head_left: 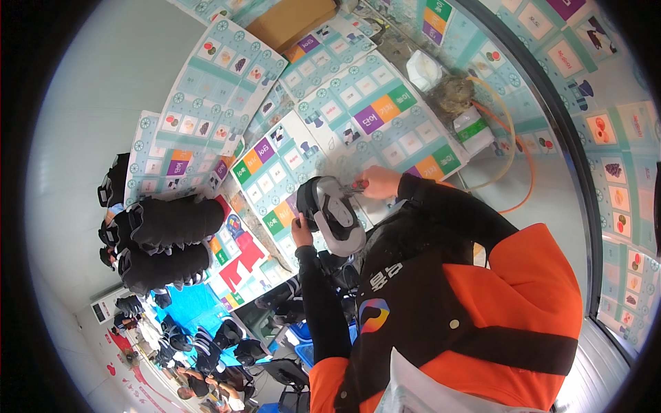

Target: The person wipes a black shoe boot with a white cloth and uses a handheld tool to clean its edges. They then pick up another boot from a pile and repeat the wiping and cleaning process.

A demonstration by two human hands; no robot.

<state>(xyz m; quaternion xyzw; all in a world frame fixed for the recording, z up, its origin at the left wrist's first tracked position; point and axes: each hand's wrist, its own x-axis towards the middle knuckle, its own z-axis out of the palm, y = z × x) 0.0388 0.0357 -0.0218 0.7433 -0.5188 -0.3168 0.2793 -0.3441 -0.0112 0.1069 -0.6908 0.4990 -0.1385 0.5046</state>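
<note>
I hold a black and grey headset point(332, 212) in front of my chest, above a surface covered with printed sheets. My left hand point(301, 231) grips its lower left side. My right hand point(378, 182) is closed on a small tool with a red part point(357, 184), and the tip of the tool touches the upper right of the headset. Both sleeves are black, and my jacket point(482, 310) is black and orange.
Black headsets lie stacked at the left point(165, 224) point(162, 267). Colourful printed sheets point(372, 113) cover the surface. A cardboard box point(289, 22), a white container point(423, 69), a green-white box point(475, 128) and an orange cable point(525, 162) lie further off. Other people sit at the lower left point(196, 382).
</note>
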